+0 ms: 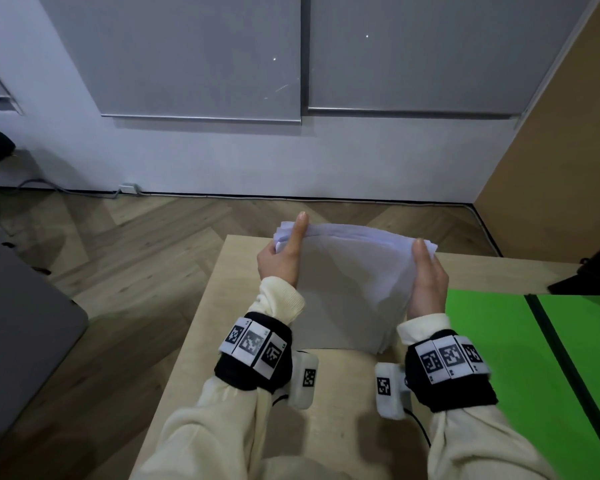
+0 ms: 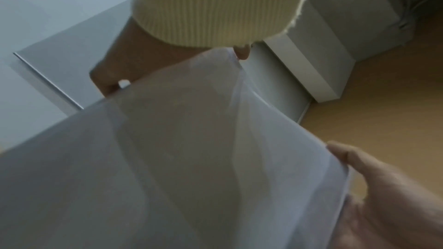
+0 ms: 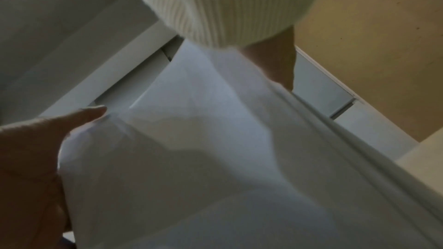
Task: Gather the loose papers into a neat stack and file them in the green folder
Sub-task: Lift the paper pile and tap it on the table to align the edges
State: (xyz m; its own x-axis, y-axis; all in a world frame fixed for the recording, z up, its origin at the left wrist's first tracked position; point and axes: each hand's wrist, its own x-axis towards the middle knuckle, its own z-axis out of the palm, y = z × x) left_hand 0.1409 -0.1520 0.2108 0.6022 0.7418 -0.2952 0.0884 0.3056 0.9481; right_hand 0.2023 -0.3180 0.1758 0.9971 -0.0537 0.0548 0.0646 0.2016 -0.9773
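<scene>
1. Over the middle of the table (image 1: 201,327), near its far edge: papers (image 1: 347,289) stood upright on their lower edge, that edge touching or nearly touching the tabletop; cannot tell which.
2. Held by both side edges: left hand (image 1: 280,261) on the left edge, thumb laid up along the near face, remaining fingers hidden behind the sheets; right hand (image 1: 428,280) on the right edge, thumb on the near face, fingers wrapped round the back.
3. Both hands closed round the stack, gripping nothing else.
4. Likely handling: light, thin and limp, prone to bowing and fanning, sheets apt to slide against one another. Best gripped at the two side edges, loosely enough for tapping square, firmly enough to stop slipping.
5. Look: plain white, no print visible, a soft bulge across the near face; top corners splayed into separate leaves, so not yet square. Same waviness in the left wrist view of the papers (image 2: 191,158) and the right wrist view (image 3: 215,158).
6. At the right edge of the table: green folder (image 1: 499,358), lying open and flat, dark spine running diagonally across it, just beside the right wrist.
7. Beyond the table: wooden floor (image 1: 125,244), white wall, grey blinds (image 1: 201,53).
</scene>
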